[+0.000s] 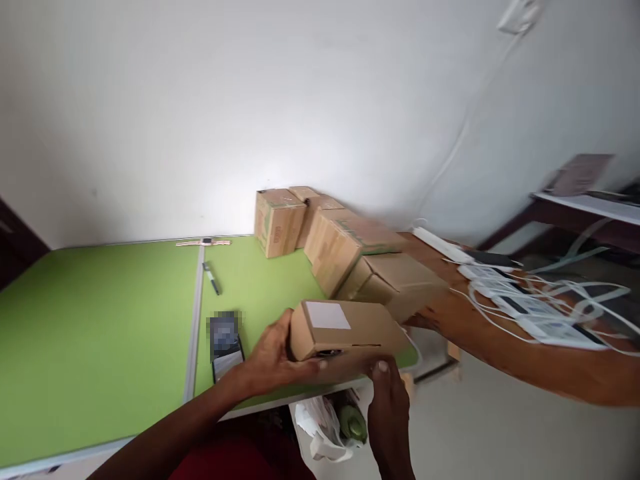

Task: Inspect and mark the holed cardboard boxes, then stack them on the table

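A small brown cardboard box (350, 330) with a white label on top lies at the near right edge of the green table (100, 333). My left hand (273, 357) grips its left end, fingers curled under it. My right hand (387, 393) touches its lower right corner from below, thumb up. Several larger cardboard boxes (345, 250) stand in a row behind it, reaching back to the wall.
A phone (225, 343) lies just left of my left hand, a black pen (212, 278) farther back. To the right a wooden surface (500, 353) carries white devices and cables (530, 307). A white bag with a green bottle (333, 423) sits under the table edge.
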The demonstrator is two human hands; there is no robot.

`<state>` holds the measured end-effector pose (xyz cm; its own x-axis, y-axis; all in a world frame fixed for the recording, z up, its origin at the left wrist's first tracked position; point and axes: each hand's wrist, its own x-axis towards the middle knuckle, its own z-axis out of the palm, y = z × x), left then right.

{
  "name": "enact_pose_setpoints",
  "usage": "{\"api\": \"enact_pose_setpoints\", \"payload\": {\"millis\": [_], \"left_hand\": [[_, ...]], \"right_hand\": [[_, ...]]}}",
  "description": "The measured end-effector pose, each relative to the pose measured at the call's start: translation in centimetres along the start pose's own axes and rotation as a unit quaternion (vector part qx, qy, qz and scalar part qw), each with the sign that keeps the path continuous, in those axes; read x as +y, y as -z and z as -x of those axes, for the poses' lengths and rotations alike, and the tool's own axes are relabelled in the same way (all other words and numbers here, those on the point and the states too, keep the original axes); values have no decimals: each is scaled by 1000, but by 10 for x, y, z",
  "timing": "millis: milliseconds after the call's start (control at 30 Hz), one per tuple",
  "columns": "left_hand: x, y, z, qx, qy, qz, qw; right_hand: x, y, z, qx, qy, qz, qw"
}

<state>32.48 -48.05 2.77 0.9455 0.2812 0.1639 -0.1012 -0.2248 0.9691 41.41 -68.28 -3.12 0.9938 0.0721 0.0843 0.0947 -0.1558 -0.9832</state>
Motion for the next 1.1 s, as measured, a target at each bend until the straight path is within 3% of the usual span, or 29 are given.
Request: {"api": "enact_pose_setpoints", "payload": {"millis": [100, 167, 233, 333, 367, 433, 500, 567, 633, 667, 800, 867, 967, 1033, 1100], "left_hand": [[8, 44, 45, 170, -104, -129, 971], [10, 66, 70, 301, -190, -228, 907], [9, 80, 89, 396, -218, -311, 836], [4, 87, 107, 447, -189, -429, 761], [3, 87, 110, 447, -178, -453, 751], [1, 82, 115, 439, -171, -475, 743], [3, 76, 119, 408, -164, -483, 757], [9, 75, 124, 327, -164, -490, 791], [13, 82, 131, 252, -164, -479, 825], [14, 89, 134, 248, -157, -469, 833], [9, 122, 149, 362, -32, -363, 858], [5, 134, 157, 342, 7, -273, 899], [2, 140, 165, 279, -4, -151, 948], [2, 139, 165, 272, -27, -78, 959], [5, 140, 160, 276, -58, -23, 959]], "right_hand": [[-30, -54, 26, -114, 51, -37, 991], [-50, -97, 51, -216, 63, -127, 966], [-67, -135, 81, -332, 67, -235, 911], [-84, -172, 121, -439, 43, -325, 836], [-88, -179, 129, -446, 31, -328, 833], [-93, -185, 136, -411, -3, -310, 857], [-98, -186, 129, -342, -30, -285, 895], [-102, -183, 111, -278, -36, -270, 921], [-106, -179, 88, -246, -26, -270, 930], [-107, -176, 76, -243, -27, -273, 930], [-105, -166, 44, -287, -117, -274, 910], [-101, -164, 41, -335, -176, -255, 890], [-94, -166, 45, -413, -206, -229, 857], [-91, -168, 49, -431, -202, -217, 852], [-89, -169, 53, -410, -196, -205, 867]]}}
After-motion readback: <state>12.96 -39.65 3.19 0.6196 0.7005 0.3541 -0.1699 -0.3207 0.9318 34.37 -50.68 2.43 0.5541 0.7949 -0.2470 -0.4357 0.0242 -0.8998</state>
